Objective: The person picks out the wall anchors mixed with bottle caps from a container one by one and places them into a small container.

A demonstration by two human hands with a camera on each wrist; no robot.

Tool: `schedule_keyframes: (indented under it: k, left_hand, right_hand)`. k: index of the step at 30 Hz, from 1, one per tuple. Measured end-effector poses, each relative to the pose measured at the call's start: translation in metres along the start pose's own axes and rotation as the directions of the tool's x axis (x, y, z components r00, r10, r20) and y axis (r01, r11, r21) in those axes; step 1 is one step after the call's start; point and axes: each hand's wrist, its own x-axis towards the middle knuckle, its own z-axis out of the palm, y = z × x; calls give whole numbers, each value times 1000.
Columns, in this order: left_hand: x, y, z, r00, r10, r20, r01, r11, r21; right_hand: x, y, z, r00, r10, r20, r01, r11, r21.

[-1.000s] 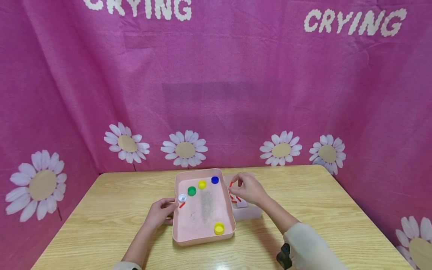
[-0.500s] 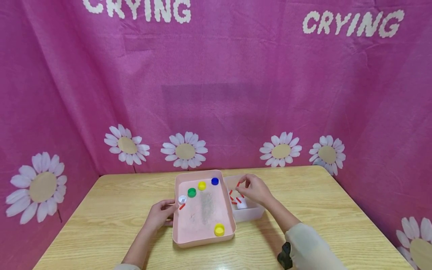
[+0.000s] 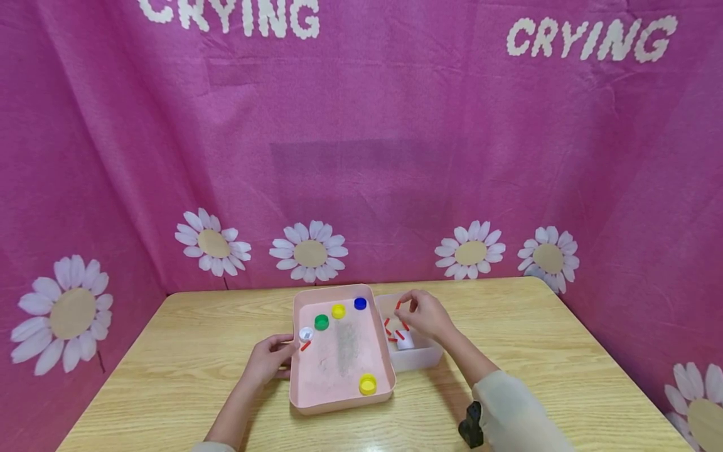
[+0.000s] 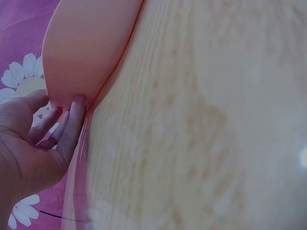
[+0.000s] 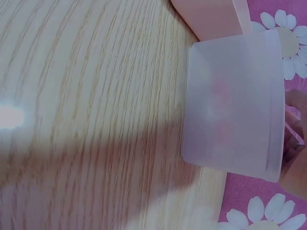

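Observation:
My left hand (image 3: pixel 268 361) holds the left wall of a shallow pink tray (image 3: pixel 324 386). In the left wrist view the thumb lies at the rim and the fingers are against the tray's outer side. Over a translucent white box (image 3: pixel 415 361), my right hand (image 3: pixel 427 316) pinches a small red stick (image 3: pixel 398 306) between thumb and fingertips. Several more red sticks (image 3: pixel 400 334) lie inside that box beside a white object (image 3: pixel 405 341). One red stick (image 3: pixel 305 346) rests in the tray near a white cap (image 3: pixel 306 333). The box wall partly hides my right fingers in the right wrist view.
Along the tray's upper part sit a green cap (image 3: pixel 321 322), a yellow cap (image 3: pixel 338 311) and a blue cap (image 3: pixel 360 303). Another yellow cap (image 3: pixel 368 384) lies at its near right corner. A pink curtain (image 3: pixel 361 157) stands behind the wooden table (image 3: pixel 525 351).
Over the last second my right hand has shifted slightly right above the box, still pinching a red stick, and more of the box's inside shows. My left hand stays on the tray.

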Motion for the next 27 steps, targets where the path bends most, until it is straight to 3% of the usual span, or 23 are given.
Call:
schedule_keyframes:
  k: [6, 27]
  left_hand:
    - [-1, 0, 1, 1000, -2, 2, 2, 1000, -17]
    - [0, 1, 1, 1000, -3, 4, 3, 1000, -7]
  right_hand:
    - [1, -2, 0, 1000, 22, 11, -22, 1000, -9]
    - [1, -3, -3, 1000, -10, 1, 10, 1000, -25]
